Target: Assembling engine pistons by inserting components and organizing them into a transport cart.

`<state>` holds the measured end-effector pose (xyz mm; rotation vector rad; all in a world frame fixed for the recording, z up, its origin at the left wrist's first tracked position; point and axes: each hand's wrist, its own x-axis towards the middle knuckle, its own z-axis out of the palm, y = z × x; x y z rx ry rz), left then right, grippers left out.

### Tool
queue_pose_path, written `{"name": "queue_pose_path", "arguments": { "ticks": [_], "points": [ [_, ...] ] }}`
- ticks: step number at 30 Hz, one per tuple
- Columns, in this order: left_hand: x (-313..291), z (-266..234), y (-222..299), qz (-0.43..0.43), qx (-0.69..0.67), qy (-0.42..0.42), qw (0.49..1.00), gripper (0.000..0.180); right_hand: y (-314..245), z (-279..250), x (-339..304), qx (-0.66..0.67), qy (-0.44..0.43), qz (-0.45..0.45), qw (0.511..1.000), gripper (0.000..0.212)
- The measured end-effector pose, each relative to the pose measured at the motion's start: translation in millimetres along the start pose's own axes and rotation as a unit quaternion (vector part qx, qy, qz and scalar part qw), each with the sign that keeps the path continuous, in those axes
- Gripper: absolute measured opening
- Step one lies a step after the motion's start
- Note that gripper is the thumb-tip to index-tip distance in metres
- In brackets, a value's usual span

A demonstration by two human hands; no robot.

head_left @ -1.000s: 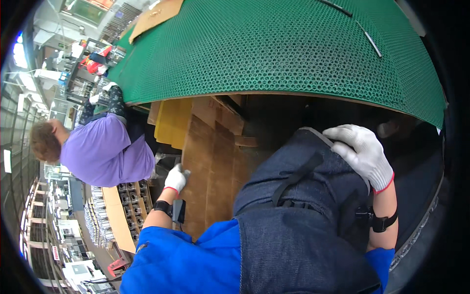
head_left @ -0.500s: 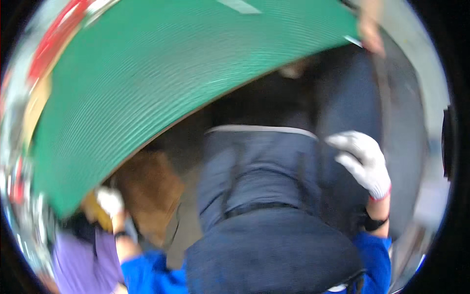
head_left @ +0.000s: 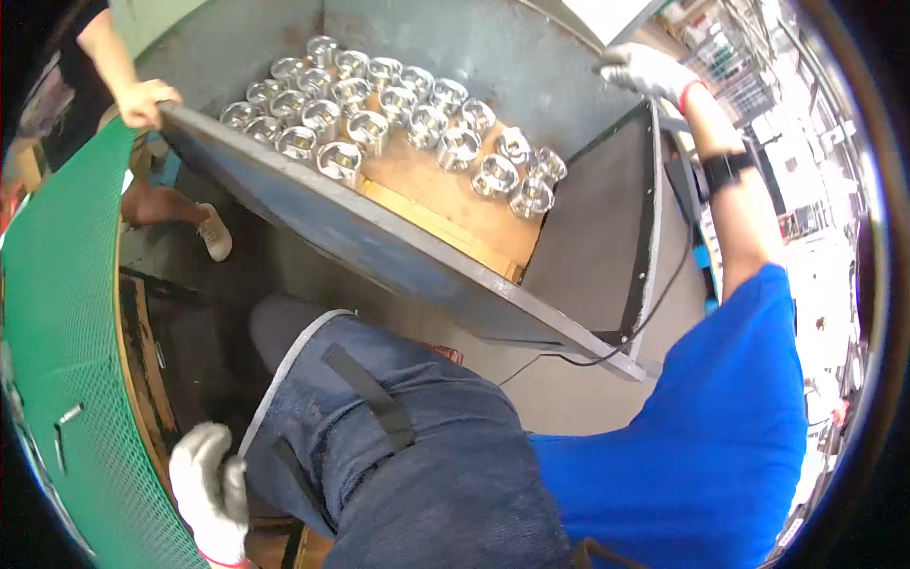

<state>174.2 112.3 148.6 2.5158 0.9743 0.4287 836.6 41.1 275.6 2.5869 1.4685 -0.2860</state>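
Note:
My left hand point(head_left: 210, 493), in a white knit glove, hangs beside the edge of the green ribbed mat point(head_left: 66, 313). Its fingers are loosely curved and apart, with nothing in them. Stretched far out, my gloved right hand point(head_left: 649, 71) is over the far right corner of a grey metal bin point(head_left: 408, 242), fingers extended and nothing seen in them. Whether they touch the rim I cannot tell. Inside the bin, several shiny metal pistons point(head_left: 368, 133) stand in rows on a brown board point(head_left: 408, 175), mostly toward the left and back.
A co-worker's bare hand point(head_left: 142, 102) rests on the bin's left corner, with their shoe point(head_left: 214, 233) on the floor below. A black cable point(head_left: 592, 360) hangs at the bin's right end. Small metal pins point(head_left: 71, 414) lie on the green mat.
My view has swung from the green mat to the bin, which now fills the upper middle. My right hand has gone from beside my lap out over the bin's far corner.

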Motion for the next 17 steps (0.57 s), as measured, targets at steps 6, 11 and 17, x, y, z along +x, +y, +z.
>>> {"name": "queue_pose_path", "arguments": {
  "ticks": [6,11,17],
  "points": [
    [170,19,64,0.168,0.073,-0.042,0.982,0.041,27,121,114,0.038,-0.058,0.019,0.997,0.042],
    [288,68,85,0.224,0.071,-0.030,0.971,0.036,38,270,145,0.074,-0.116,0.048,0.989,0.040],
    [327,127,74,0.146,0.105,-0.081,0.980,0.044,58,396,117,0.034,-0.160,0.247,0.955,0.049]
  ]
}}
